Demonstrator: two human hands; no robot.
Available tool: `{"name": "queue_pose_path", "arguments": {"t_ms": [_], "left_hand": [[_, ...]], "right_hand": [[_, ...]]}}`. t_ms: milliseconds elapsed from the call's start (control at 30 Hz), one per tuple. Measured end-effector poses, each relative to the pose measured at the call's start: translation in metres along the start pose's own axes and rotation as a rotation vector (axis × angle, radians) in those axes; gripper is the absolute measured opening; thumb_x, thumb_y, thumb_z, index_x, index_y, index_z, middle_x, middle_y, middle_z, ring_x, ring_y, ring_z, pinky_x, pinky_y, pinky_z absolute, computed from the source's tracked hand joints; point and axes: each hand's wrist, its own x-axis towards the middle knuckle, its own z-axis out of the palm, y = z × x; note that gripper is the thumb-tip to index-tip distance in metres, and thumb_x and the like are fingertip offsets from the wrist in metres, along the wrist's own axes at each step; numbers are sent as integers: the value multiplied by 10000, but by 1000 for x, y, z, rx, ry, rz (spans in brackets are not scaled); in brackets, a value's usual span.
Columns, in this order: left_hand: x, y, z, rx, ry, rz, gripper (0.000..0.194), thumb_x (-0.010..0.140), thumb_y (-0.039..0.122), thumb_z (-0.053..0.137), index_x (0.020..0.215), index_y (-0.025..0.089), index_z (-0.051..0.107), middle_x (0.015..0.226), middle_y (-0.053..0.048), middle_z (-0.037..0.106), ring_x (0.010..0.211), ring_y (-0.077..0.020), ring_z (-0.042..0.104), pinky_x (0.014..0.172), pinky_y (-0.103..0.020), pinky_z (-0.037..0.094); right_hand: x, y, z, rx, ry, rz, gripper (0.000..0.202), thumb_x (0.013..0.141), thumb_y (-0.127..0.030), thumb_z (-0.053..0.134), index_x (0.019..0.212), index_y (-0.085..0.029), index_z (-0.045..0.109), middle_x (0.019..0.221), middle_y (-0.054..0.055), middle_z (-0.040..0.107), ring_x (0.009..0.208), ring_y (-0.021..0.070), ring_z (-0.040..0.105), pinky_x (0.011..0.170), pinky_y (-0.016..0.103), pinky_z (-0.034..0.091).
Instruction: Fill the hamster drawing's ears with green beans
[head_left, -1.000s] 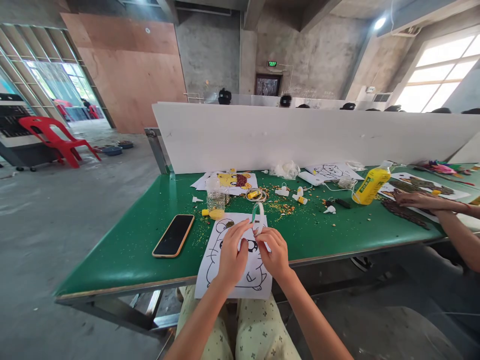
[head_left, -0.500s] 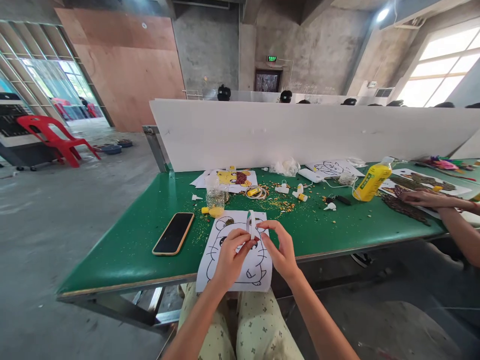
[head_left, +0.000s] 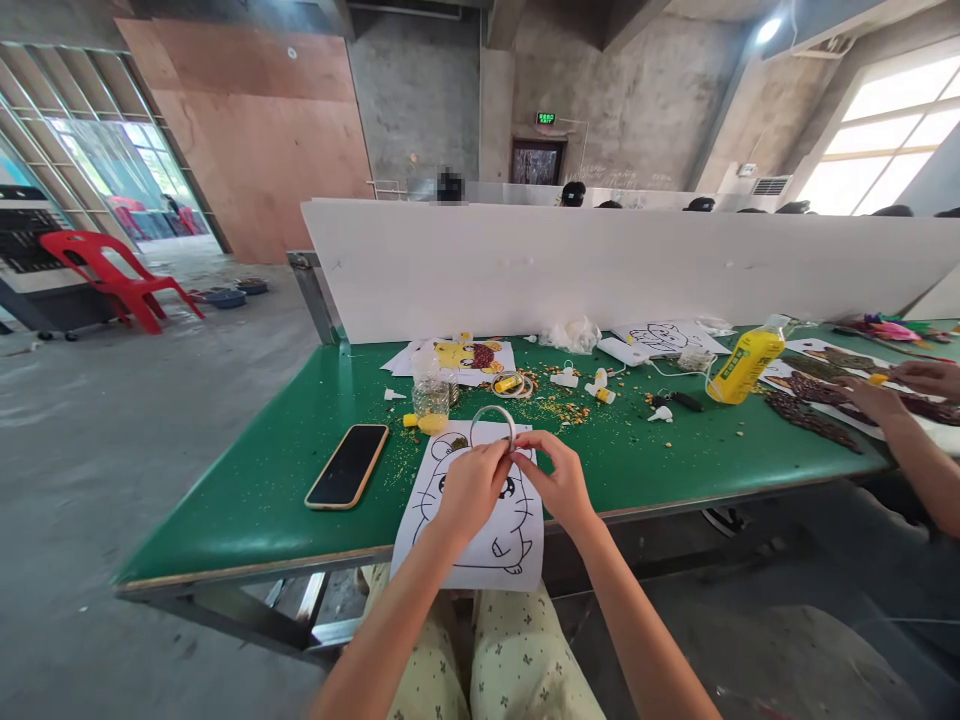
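A roll of tape (head_left: 493, 412), seen as a thin pale ring, stands upright above the top of a drawing. My left hand (head_left: 474, 485) is closed on its lower edge. The fingertips of my right hand (head_left: 559, 480) are pinched together at the ring's right side, touching it or its tape end; which one is too small to tell. Beneath both hands lies the paper with a line-drawn animal (head_left: 480, 550), its lower edge hanging past the table's front. Dark grains fill part of one ear.
A phone (head_left: 348, 467) lies left of the paper. Behind it stand a clear jar (head_left: 430, 390), glue bottles (head_left: 602, 390) and scattered grains. A yellow bottle (head_left: 748, 362) is right, near another person's hands (head_left: 874, 398). A white panel (head_left: 562, 270) borders the green table (head_left: 247, 480).
The ring has turned from nearly edge-on to a wider face view. My right fingers have closed in beside my left hand. The other person's hands have moved apart.
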Motion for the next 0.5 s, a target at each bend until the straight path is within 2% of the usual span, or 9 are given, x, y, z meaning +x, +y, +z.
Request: {"name": "queue_pose_path", "arguments": {"t_ms": [133,233,300,333,433,500], "left_hand": [[24,-8,0,137,-43,9,217,930,285,416,972,151,581,875,-41,631,789,-151,597,730,-321,481],[38,-23,4,221,-83,13,274,887,327,509,1090,148,551,1081,-70,582,925,-172,584,803,-379,499],[45,-36,10,264,-112,11,295,886,324,512,1128,157,535,1131,-79,562,956,-182,577,816,-389,498],[46,-42,13,283,-123,5,300,885,323,512,1135,158,531,1137,-80,559,961,-184,576,817,-391,498],[48,-58,26,328,-143,-13,303,885,323,512,1140,159,528,1143,-81,556,964,-185,575,818,-392,498],[47,-64,33,350,-146,-26,299,887,323,509,1139,163,529,1148,-82,554,967,-185,573,822,-392,497]], "right_hand": [[25,19,2,-8,-19,62,84,847,-241,507,828,-191,571,836,39,613,794,155,574,738,289,473],[40,43,6,-46,-71,103,107,848,-234,493,789,-183,567,849,43,593,838,167,549,765,308,454],[46,63,11,-68,-123,141,128,851,-247,504,775,-169,571,870,48,586,854,169,545,769,322,456],[48,73,13,-76,-152,165,140,857,-263,511,795,-157,578,881,48,588,848,165,552,761,328,465],[52,101,18,-87,-226,242,240,877,-317,520,1026,-135,570,1005,56,594,859,154,585,746,347,500],[53,115,20,-97,-233,286,300,881,-325,517,1119,-143,538,1085,70,579,904,167,589,767,367,508]]}}
